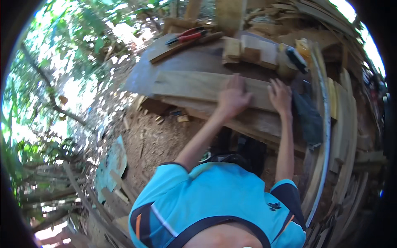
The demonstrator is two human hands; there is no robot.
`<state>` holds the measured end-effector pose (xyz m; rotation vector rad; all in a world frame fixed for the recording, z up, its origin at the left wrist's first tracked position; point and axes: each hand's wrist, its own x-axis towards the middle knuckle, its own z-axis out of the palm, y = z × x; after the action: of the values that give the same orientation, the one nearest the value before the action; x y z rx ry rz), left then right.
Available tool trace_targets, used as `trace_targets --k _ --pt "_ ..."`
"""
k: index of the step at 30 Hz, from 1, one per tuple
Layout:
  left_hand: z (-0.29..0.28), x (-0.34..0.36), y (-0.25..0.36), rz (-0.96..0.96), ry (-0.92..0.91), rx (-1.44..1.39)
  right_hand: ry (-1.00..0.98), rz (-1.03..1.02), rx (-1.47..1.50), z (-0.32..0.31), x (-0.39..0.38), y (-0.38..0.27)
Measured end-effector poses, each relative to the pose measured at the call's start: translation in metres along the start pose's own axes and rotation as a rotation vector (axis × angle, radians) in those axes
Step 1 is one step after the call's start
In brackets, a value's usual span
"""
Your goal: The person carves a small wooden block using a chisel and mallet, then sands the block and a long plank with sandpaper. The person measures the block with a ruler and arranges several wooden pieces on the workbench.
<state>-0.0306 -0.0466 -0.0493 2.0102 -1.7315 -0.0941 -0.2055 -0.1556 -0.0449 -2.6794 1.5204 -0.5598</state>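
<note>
A long pale wooden board (186, 86) lies across the workbench in front of me. My left hand (234, 96) rests flat on the board right of its middle, its fingers pointing to the far edge and slightly blurred. Near the board's right end, my right hand (281, 95) lies with its fingers stretched and a little apart over the wood. Neither hand is wrapped around anything. Just right of the right hand hangs a dark grey-green cloth (309, 120).
Red-handled pliers (188, 36) lie on a wood piece at the bench's far left. Several wooden blocks (250, 48) line the back, beside a yellow object (304, 49). A long whitish strip (326, 124) and planks (343, 120) run along the right. Wood scraps (183, 118) litter the ground.
</note>
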Motion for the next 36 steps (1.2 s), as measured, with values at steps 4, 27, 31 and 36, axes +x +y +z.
trace_targets --k 4,27,31,36 --pt "-0.054 -0.011 -0.106 -0.067 -0.269 0.721 0.02 -0.028 0.074 -0.001 0.0 -0.009" --pt "-0.043 -0.011 -0.069 0.275 -0.289 0.189 -0.035 0.03 0.001 0.004 0.004 -0.014" --pt "-0.067 0.0 -0.142 0.273 -0.256 0.397 -0.156 -0.147 -0.016 -0.01 -0.007 -0.01" --pt "-0.092 0.003 -0.147 -0.224 -0.311 0.381 -0.31 -0.28 -0.202 -0.042 -0.038 -0.013"
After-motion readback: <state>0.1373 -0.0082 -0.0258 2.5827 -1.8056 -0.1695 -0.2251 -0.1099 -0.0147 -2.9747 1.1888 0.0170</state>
